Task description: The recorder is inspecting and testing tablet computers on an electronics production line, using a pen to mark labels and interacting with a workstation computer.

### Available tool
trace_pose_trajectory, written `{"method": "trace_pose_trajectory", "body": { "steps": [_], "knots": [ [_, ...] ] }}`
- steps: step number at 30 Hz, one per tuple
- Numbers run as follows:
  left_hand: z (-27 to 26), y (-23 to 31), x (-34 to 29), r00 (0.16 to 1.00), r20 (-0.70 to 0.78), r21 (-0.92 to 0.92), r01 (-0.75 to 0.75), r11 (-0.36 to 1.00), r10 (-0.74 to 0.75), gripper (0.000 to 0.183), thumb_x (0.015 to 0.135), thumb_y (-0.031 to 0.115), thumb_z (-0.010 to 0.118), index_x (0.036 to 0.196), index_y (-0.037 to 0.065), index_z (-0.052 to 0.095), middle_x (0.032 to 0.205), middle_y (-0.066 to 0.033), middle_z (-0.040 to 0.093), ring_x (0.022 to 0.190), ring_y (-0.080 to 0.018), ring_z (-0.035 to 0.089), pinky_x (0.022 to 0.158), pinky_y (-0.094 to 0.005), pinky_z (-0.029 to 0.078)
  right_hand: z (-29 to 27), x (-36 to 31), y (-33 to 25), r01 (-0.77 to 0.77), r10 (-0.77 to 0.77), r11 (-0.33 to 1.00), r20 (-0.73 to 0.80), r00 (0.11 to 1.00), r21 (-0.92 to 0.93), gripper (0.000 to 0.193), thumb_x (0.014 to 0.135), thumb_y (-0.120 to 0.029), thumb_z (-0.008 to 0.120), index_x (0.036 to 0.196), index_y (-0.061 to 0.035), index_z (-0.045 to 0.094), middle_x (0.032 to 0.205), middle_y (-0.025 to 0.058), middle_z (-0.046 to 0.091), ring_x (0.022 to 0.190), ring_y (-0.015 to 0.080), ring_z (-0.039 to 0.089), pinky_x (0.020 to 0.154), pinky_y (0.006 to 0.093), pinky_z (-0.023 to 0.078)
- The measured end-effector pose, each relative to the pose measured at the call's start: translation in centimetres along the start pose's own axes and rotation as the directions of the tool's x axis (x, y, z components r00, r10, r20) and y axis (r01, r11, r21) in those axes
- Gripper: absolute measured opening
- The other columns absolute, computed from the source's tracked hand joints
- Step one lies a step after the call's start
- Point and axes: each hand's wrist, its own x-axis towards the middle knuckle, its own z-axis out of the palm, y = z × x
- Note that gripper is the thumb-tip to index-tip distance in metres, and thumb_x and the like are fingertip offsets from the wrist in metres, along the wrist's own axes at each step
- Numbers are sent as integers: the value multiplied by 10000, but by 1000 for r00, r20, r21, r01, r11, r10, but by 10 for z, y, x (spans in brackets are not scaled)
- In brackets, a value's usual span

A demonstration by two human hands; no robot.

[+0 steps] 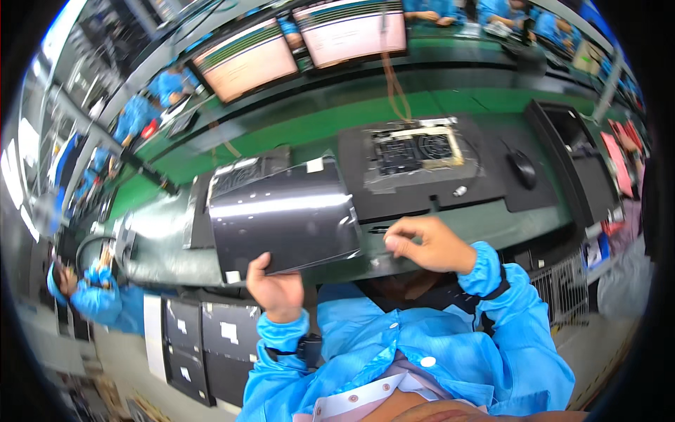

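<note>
Smock [450,344], hands [276,290] apart, panel [285,228] edge held

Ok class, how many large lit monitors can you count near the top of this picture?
2. The left monitor is left of the top centre; the right monitor is beside it, at the top centre. Others may be hidden in the background.
</note>
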Motion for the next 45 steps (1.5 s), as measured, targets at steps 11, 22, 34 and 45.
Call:
{"method": "trace_pose_trajectory", "body": {
  "steps": [11, 22, 34, 45],
  "knots": [
    [-103, 103, -13, 929, -198, -105, -336, 936, 311, 399, 914, 236, 502, 1237, 49, 642, 1311, -118, 646, 1206, -333, 601, 1067, -492, 456, 71, 161, 38, 259, -367, 670, -8, 930, -696, 561, 896, -433, 686, 1241, 2, 611, 1283, 221, 566, 1177, 409, 549, 980, 476, 465],
    [-116, 90, 51, 948, -202, -195, -284, 939, 245, 397, 882, 265, 521, 1206, 75, 652, 1253, -93, 656, 1173, -317, 604, 1042, -482, 467, 84, 164, 48, 224, -309, 618, 28, 950, -754, 584, 885, -462, 686, 1199, 29, 648, 1311, 215, 567, 1238, 398, 511, 1093, 468, 383],
    [-122, 84, 65, 896, -359, -168, -336, 927, 260, 410, 861, 272, 552, 1222, 99, 639, 1263, -77, 635, 1197, -311, 570, 1050, -494, 433, 86, 167, 48, 252, -333, 582, 56, 941, -773, 600, 876, -437, 700, 1208, 57, 627, 1258, 217, 591, 1209, 381, 540, 1135, 496, 352],
    [-122, 82, 67, 910, -328, -166, -320, 933, 254, 321, 869, 267, 571, 1125, 101, 670, 1234, -86, 665, 1174, -319, 596, 1056, -490, 439, 85, 170, 51, 234, -322, 622, 28, 946, -747, 628, 878, -461, 694, 1215, 65, 624, 1262, 212, 594, 1214, 373, 543, 1156, 503, 329]
  ]
}}
